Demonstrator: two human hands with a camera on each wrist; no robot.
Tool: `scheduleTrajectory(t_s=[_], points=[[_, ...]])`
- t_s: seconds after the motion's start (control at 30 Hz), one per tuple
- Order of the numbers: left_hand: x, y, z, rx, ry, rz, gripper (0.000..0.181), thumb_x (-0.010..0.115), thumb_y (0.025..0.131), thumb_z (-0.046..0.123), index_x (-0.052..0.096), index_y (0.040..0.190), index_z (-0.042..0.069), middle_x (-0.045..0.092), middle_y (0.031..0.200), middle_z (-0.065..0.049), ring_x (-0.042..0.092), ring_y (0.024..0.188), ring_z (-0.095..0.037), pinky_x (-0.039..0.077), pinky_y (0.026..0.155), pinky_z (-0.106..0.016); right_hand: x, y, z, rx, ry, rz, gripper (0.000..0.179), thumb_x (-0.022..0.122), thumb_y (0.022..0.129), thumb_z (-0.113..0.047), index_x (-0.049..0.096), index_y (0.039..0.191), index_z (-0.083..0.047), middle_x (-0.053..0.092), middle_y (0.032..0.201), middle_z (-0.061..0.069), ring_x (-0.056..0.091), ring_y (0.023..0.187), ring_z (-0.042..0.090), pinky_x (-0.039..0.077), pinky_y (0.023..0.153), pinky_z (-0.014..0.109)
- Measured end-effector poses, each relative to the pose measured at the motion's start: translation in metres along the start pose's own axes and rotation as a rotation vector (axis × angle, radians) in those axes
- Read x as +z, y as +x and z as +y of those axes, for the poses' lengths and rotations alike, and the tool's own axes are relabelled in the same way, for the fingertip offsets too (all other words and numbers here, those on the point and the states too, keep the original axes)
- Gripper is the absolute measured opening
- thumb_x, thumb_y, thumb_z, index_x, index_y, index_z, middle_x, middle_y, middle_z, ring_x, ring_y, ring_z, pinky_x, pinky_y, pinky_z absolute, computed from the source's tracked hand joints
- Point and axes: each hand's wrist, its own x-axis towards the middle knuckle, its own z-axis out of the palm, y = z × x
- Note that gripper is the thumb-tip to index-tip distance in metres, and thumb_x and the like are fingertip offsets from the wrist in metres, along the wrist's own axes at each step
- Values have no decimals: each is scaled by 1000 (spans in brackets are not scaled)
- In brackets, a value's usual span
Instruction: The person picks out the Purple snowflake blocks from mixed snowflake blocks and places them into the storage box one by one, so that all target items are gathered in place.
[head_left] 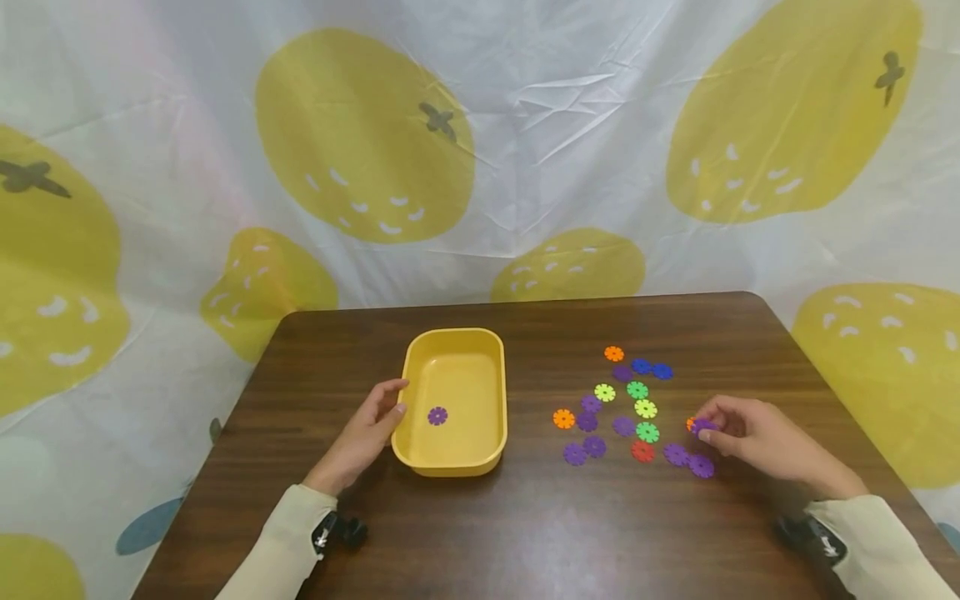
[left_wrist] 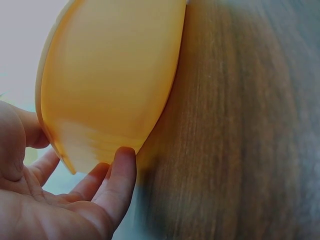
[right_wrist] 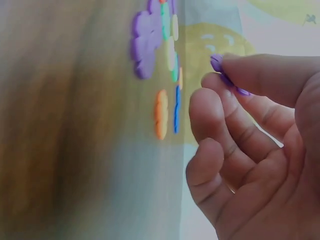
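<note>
My left hand (head_left: 362, 435) holds the left rim of a yellow plastic tub (head_left: 467, 375). In the left wrist view, fingers (left_wrist: 122, 175) rest against the tub's outer wall while the thumb reaches over its rim. One purple snowflake disc (head_left: 437, 416) lies inside the tub. At the right, my right hand (head_left: 761, 437) pinches another purple snowflake disc (right_wrist: 216, 62) between thumb and fingertips, above the table. An orange disc (head_left: 690, 424) lies close by that hand, partly hidden behind the held piece. Two purple discs (head_left: 701, 465) lie just in front of the fingers.
Several loose discs, such as a red one (head_left: 642, 451), a green one (head_left: 637, 390) and a blue one (head_left: 663, 371), are spread right of the tub. The dark wooden table (head_left: 555, 533) ends at a fruit-print curtain (head_left: 510, 167) behind.
</note>
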Motion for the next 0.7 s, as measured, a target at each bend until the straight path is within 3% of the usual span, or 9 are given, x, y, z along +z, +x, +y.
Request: scheduleTrajectory(t_s=[0.43, 0.7], points=[[0, 0, 0, -8, -9, -2, 47, 52, 113, 26, 40, 158, 21, 51, 148, -24, 62, 127, -36, 59, 103, -47, 5, 40, -38, -48, -13, 52, 13, 72, 103, -19, 73, 115, -22, 75, 89, 1, 61, 72, 9, 52, 62, 26], [1, 1, 3, 3, -11, 17, 45, 52, 113, 21, 42, 157, 18, 53, 148, -23, 60, 128, -37, 59, 102, -46, 15, 67, -62, -139, 29, 55, 17, 72, 102, -13, 73, 118, -20, 71, 84, -3, 58, 68, 10, 50, 60, 25]])
